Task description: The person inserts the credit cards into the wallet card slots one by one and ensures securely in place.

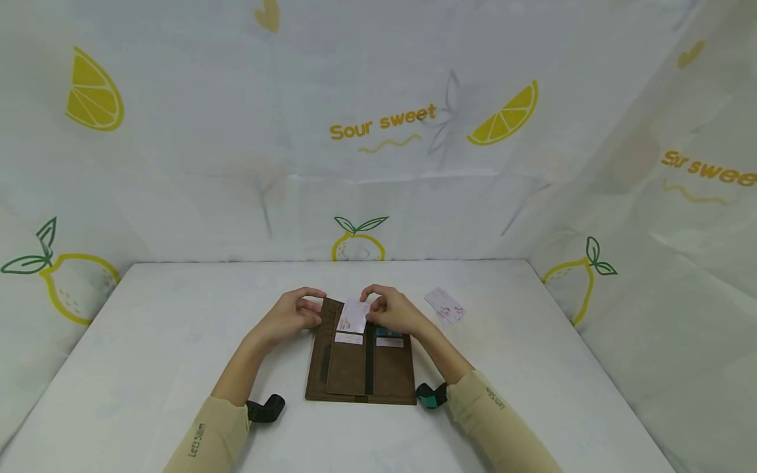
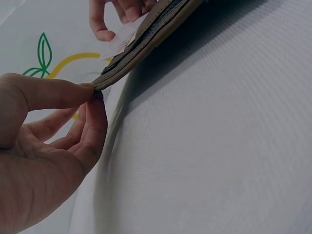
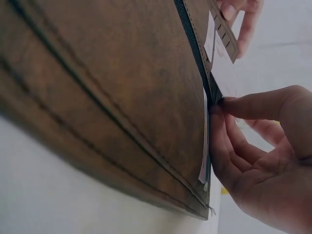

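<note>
A brown wallet (image 1: 345,371) lies open on the table, with a dark strip down its middle. My left hand (image 1: 292,311) pinches the far left corner of its outer cover between thumb and fingers, seen close up in the left wrist view. A white card with reddish print (image 1: 353,316) sticks up above the left inner panel. My right hand (image 1: 393,310) pinches this card near its right edge, thumb tip right by the pocket's edge. Below it, another white card (image 1: 349,338) shows as a strip in a slot. A white card (image 1: 390,342) and a blue one (image 1: 388,333) show in the right panel.
Loose white printed cards (image 1: 445,305) lie overlapping on the white table (image 1: 177,335), behind and right of the wallet. A white sheet with lemon prints (image 1: 378,197) hangs along the back and sides. Black wrist mounts (image 1: 266,408) sit beside both sleeves.
</note>
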Demonstrator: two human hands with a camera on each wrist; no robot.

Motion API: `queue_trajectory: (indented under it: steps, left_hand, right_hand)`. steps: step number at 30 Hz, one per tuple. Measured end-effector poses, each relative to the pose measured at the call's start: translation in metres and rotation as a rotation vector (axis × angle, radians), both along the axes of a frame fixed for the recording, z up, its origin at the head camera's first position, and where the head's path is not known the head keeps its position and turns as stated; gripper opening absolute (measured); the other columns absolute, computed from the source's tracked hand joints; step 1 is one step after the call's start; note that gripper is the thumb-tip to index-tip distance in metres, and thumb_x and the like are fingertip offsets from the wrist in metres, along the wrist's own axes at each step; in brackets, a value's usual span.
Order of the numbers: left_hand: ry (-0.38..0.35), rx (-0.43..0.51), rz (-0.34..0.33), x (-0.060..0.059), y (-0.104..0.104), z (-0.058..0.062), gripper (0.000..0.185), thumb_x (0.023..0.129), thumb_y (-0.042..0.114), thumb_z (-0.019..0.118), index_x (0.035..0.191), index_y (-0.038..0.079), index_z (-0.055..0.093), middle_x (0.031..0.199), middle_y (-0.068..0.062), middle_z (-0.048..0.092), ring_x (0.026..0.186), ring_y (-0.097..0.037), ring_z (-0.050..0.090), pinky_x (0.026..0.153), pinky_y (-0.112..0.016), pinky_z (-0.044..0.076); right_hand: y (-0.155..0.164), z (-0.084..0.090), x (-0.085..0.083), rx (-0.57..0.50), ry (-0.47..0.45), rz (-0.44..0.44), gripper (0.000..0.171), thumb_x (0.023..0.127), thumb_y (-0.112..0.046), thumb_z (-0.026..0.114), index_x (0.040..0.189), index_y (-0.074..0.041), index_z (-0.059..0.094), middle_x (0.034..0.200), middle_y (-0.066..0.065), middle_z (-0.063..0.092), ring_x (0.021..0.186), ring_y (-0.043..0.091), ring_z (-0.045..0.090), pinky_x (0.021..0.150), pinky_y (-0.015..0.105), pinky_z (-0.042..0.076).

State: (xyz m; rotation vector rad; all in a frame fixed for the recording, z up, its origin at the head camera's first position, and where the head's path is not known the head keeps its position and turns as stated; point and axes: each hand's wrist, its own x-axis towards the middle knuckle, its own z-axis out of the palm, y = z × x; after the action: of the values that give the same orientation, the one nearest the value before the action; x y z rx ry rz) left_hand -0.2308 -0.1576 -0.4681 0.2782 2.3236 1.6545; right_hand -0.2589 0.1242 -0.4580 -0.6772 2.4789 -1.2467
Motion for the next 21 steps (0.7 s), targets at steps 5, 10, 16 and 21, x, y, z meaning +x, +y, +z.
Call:
queue_trajectory:
  steps: [5,10,16,21]
  left_hand:
    - [-0.005,-0.003,0.002,-0.0002,0.0007,0.0002,0.052,0.096,-0.001,0.071,0.146,0.000,0.059,0.124,-0.022,0.069,0.103,-0.021,0.069,0.087,-0.029,0.054]
    - [-0.002,-0.008,-0.005,0.0009,0.0012,0.0010,0.052,0.096,-0.002,0.070,0.146,-0.001,0.058,0.124,-0.023,0.069,0.102,-0.020,0.070,0.087,-0.029,0.054]
    - [-0.001,0.005,-0.013,0.0015,0.0011,0.0011,0.052,0.096,-0.005,0.067,0.147,-0.001,0.058,0.123,-0.024,0.069,0.098,-0.018,0.070,0.088,-0.029,0.055]
    - [-0.001,0.011,-0.013,0.0011,0.0009,0.0009,0.052,0.096,-0.005,0.068,0.147,-0.002,0.058,0.122,-0.023,0.069,0.097,-0.017,0.070,0.087,-0.029,0.055]
  right_hand:
    - [-0.0009,0.0007,0.0009,0.034,0.043,0.027,0.026,0.099,0.000,0.071,0.124,-0.005,0.066,0.092,0.015,0.075,0.072,0.008,0.065,0.066,0.023,0.051]
    - [-0.0003,0.0005,0.0021,0.034,0.033,0.048,0.026,0.099,0.001,0.071,0.124,-0.004,0.067,0.093,0.016,0.076,0.077,0.009,0.067,0.072,0.022,0.053]
    - [-0.0032,-0.0009,0.0021,0.064,0.057,0.106,0.022,0.098,0.002,0.070,0.119,-0.005,0.072,0.092,0.013,0.076,0.076,0.007,0.062,0.073,0.021,0.052]
    - [-0.0045,-0.0016,0.0051,0.106,0.089,0.099,0.021,0.098,-0.001,0.070,0.117,-0.007,0.075,0.095,0.010,0.078,0.076,0.006,0.062,0.075,0.020,0.052]
